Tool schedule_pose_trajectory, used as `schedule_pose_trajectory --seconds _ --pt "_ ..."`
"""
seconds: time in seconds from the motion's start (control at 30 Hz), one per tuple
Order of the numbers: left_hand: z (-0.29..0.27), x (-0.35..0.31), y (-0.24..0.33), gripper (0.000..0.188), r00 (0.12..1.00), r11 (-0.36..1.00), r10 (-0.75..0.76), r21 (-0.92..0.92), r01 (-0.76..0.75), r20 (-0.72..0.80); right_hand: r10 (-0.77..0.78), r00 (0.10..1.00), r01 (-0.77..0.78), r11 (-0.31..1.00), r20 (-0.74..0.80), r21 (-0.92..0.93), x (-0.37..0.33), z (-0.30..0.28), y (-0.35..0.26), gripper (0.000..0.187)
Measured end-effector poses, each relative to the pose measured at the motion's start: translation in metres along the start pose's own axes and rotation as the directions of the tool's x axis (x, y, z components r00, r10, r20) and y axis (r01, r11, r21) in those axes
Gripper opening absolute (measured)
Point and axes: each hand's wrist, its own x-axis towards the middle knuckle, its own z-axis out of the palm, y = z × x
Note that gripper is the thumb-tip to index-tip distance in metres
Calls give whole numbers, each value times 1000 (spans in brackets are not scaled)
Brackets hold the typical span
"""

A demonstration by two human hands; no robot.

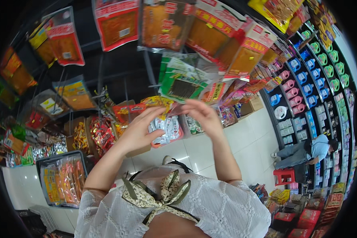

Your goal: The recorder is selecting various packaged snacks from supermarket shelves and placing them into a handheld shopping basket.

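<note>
My left hand (141, 129) reaches up to the hanging snack packets with its fingers stretched out and its thumb apart. Its fingertips lie by a yellow packet (158, 102), touching it or just in front of it. To the right, my right hand (204, 119) is raised with loosely bent, parted fingers, below a green packet (182, 83) with a dark window. I see nothing held in it. Under both hands, a pink-rimmed container (178, 137) holds silvery packets (166, 129).
Hooks above carry several flat red-and-orange packets (117, 27). Boxes of red-wrapped snacks (101, 133) stand at the left, near a dark crate (41, 174) of packets. A person (319, 147) bends near a red stool (284, 177) beside shelves of bottles (301, 77) at the right.
</note>
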Motion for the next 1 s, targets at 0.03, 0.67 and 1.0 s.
schedule_pose_trajectory --seconds 0.03,0.67,1.0 --pt "9 23 6 58 996 995 92 -32 -92 7 -57 991 55 998 -120 -19 -4 -26 -7 34" --pt "145 279 48 44 969 901 -45 -429 -66 -244 -282 759 301 951 -587 -68 51 -256 -27 45" --pt "142 250 95 55 930 888 78 -399 -229 -359 -412 775 455 890 -479 -31 1 -235 -74 37"
